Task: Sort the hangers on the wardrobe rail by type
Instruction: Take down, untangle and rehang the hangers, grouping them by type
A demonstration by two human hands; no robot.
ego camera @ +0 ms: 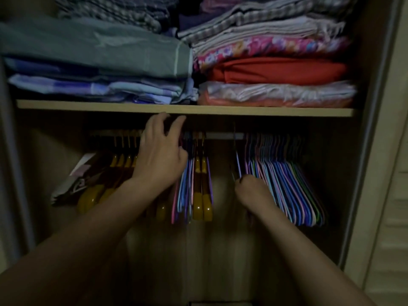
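Observation:
A pale wardrobe rail (220, 135) runs under the shelf. Brown wooden hangers (123, 160) hang at its left. In the middle, thin coloured hangers (184, 191) sit mixed with two wooden hangers (202, 195). A large bunch of thin coloured hangers (287, 184) fills the right side. My left hand (161, 151) reaches up to the rail among the middle hangers, fingers spread. My right hand (254, 191) is curled low at the left edge of the right bunch, pinching a thin purple hanger (238, 166).
A wooden shelf (185, 109) just above the rail carries stacks of folded cloth (271, 69). A folded patterned fabric (72, 184) lies at the lower left behind the wooden hangers. A sliding door frame (371, 129) borders the right side.

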